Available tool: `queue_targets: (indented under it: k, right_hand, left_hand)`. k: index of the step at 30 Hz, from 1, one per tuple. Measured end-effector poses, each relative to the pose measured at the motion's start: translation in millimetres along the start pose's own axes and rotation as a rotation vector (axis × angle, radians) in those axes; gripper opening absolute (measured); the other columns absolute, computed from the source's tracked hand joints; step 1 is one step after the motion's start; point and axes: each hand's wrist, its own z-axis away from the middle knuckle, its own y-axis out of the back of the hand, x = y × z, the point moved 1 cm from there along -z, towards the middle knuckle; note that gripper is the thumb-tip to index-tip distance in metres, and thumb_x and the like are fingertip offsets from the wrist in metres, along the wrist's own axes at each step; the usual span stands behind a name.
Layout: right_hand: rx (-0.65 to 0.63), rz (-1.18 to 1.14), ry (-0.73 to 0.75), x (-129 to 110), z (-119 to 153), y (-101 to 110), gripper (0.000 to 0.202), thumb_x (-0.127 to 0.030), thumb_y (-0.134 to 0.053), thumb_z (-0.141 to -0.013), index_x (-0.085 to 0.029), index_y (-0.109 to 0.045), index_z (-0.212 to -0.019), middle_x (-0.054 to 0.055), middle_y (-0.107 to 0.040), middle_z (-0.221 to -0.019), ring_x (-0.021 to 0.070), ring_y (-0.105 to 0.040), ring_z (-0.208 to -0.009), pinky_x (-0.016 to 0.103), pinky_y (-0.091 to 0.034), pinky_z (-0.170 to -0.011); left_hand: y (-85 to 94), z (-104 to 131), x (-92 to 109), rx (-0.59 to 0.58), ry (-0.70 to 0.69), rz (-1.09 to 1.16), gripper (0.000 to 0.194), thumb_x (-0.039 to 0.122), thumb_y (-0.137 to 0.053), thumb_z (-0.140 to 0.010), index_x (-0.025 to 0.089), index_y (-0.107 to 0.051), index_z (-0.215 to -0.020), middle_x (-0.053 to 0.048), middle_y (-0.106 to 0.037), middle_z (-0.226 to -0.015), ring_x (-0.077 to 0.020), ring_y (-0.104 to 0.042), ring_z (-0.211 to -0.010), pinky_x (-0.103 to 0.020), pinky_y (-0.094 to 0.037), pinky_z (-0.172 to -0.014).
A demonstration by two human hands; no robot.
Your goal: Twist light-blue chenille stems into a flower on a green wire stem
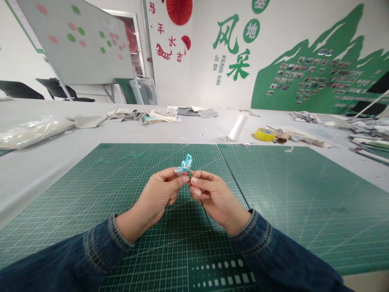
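Between my two hands, above the cutting mat, is a small blue and white beaded flower (pixel 186 164) with looped petals and a thin green stem (pixel 190 174). My left hand (pixel 159 194) pinches the flower at the base of its petals with thumb and forefinger. Just below the petals, the thumb and fingers of my right hand (pixel 214 194) close on the stem. A thin dark strand (pixel 208 217) runs down from under my right hand toward the mat. The fingertips of both hands nearly touch.
Two green gridded cutting mats (pixel 121 194) lie side by side on the grey table (pixel 182 132). Behind them are a white cone (pixel 238 126), a yellow tape roll (pixel 265 134), a cardboard tube (pixel 283 138) and fabric scraps (pixel 164 114). A plastic-wrapped bundle (pixel 36 130) lies at left.
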Motion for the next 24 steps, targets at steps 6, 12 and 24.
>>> queue_targets:
  k: [6, 12, 24]
  right_hand:
    - [0.009, 0.032, 0.021, -0.1, 0.9, -1.4, 0.02, -0.018, -0.081, -0.068, -0.014, -0.061, -0.068, -0.003, -0.053, -0.052, 0.0054, -0.039, -0.049, 0.021, -0.016, -0.047]
    - [-0.049, 0.005, -0.021, -1.9, 3.3, -1.9, 0.018, -0.018, -0.08, -0.071, -0.014, -0.062, -0.072, -0.003, -0.055, -0.06, 0.0058, -0.045, -0.052, 0.02, -0.021, -0.047]
    - [-0.115, 0.155, -0.056, -1.2, 3.7, 1.6, 0.016, -0.028, -0.073, -0.081, -0.013, -0.068, -0.077, -0.003, -0.055, -0.062, 0.0036, -0.041, -0.046, 0.02, -0.019, -0.044]
  left_hand:
    - [-0.5, 1.2, -0.2, 0.029, -0.04, -0.028, 0.02, 0.03, -0.08, -0.074, 0.016, -0.071, -0.084, 0.01, -0.038, -0.045, -0.0017, -0.024, -0.037, -0.014, -0.019, -0.033]
    - [-0.3, 0.4, 1.5, 0.01, -0.047, -0.011, 0.018, 0.03, -0.079, -0.074, 0.017, -0.07, -0.08, 0.01, -0.038, -0.045, -0.0022, -0.024, -0.037, -0.015, -0.019, -0.035]
    - [3.4, 1.5, 6.5, 0.041, -0.066, -0.007, 0.022, 0.032, -0.081, -0.073, 0.015, -0.071, -0.083, 0.009, -0.041, -0.048, -0.002, -0.023, -0.038, -0.016, -0.016, -0.035]
